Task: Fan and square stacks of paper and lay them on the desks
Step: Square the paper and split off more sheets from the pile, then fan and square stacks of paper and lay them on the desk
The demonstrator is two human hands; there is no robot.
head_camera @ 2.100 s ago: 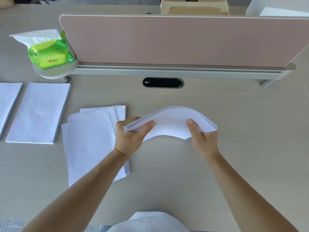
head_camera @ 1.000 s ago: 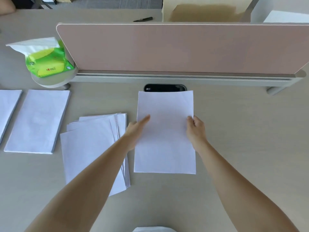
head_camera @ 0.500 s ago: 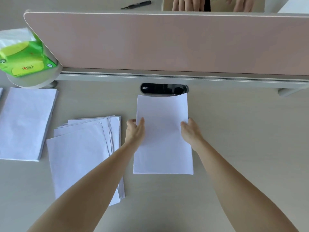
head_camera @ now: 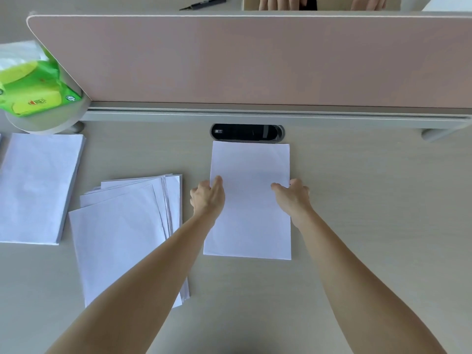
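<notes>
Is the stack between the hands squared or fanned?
Squared: the stack lies flat on the desk, edges aligned into one clean rectangle; left hand and right hand hold its long sides.

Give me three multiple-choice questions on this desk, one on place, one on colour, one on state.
1. Where does the squared stack lie? A) just before the black cable port B) on a chair C) on the floor
2. What colour is the tissue pack? A) red B) green C) blue
3. How do the sheets of the loose pile lie? A) squared B) fanned unevenly C) rolled
Answers: A, its far edge almost meets the port; B, the wrapper is bright green; B, staggered sheet edges show.
</notes>
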